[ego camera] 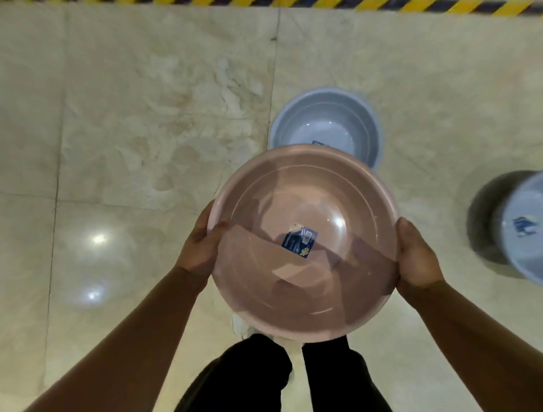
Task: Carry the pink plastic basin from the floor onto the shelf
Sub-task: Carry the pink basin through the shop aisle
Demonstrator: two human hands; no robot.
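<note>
The pink plastic basin [304,188] is held level above the floor, in front of my legs, its open side up and a blue label stuck on its bottom. My left hand [201,245] grips its left rim, thumb over the edge. On the opposite rim my right hand [417,258] is closed the same way. No shelf is in view.
A blue-grey basin [327,117] sits on the beige tiled floor just beyond the pink one, partly hidden by it. Another blue basin [523,226] is at the right edge. A yellow-black striped line [293,2] runs along the top. My dark trouser legs [264,379] are below.
</note>
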